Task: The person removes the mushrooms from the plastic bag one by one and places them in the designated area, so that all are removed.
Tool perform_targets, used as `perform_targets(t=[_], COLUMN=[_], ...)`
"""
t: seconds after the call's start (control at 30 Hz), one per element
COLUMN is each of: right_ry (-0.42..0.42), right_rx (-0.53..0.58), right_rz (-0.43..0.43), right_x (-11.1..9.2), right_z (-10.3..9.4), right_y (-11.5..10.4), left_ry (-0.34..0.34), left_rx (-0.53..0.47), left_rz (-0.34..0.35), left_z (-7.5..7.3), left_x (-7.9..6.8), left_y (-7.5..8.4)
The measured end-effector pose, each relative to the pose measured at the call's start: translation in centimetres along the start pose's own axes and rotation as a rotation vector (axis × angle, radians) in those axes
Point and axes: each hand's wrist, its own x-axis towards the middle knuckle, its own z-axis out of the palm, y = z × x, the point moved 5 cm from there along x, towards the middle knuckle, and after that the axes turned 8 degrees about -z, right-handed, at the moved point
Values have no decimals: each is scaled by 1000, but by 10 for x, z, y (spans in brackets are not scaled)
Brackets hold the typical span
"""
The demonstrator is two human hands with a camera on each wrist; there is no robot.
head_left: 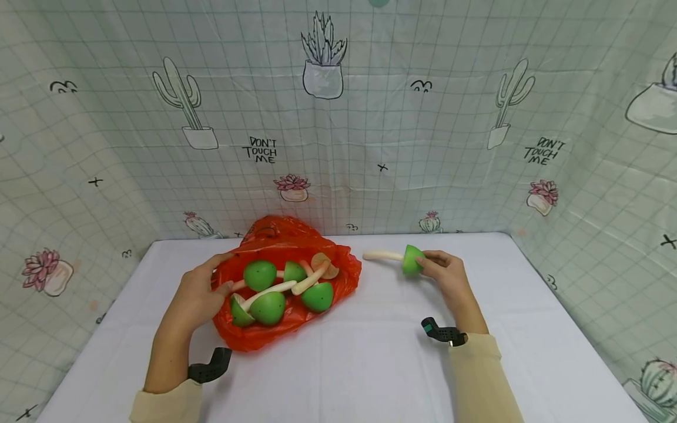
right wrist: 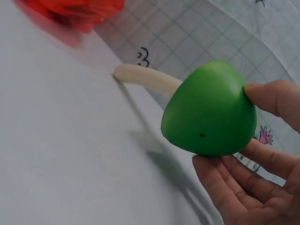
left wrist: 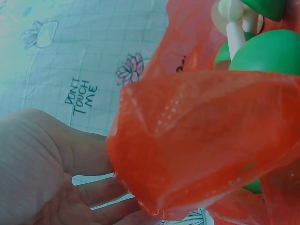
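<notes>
On the left of the table, an open red plastic bag (head_left: 254,339) holds several toy mushrooms with green caps (head_left: 267,308) and pale stems. My left hand (head_left: 198,296) grips the bag's left edge; in the left wrist view, thumb and fingers lie on either side of the red plastic (left wrist: 187,136), with some fingertips hidden behind it. Right of the bag, my right hand (head_left: 446,275) holds one green-capped toy mushroom (right wrist: 211,112) by its cap, between thumb and fingers. Its pale stem points left towards the bag.
A white cloth covers the table (head_left: 370,364). Grid-patterned curtains (head_left: 359,129) printed with cacti surround it at the back and both sides. A brownish cap (head_left: 331,267) lies among the mushrooms at the bag's right. Each wrist wears a black camera mount (head_left: 441,333).
</notes>
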Motion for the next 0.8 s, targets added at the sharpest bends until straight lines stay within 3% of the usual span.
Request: perform_targets(t=[0.23,0.8], right_ry=[-64,-77], right_rx=[45,37], right_rz=[104,92], right_x=[0,-3], right_z=[-9,-20], right_y=[14,12], left_ry=[0,-3], left_rx=[-1,-1], left_rz=[0,-5], left_z=[1,2], left_x=[1,1], left_y=[0,-1])
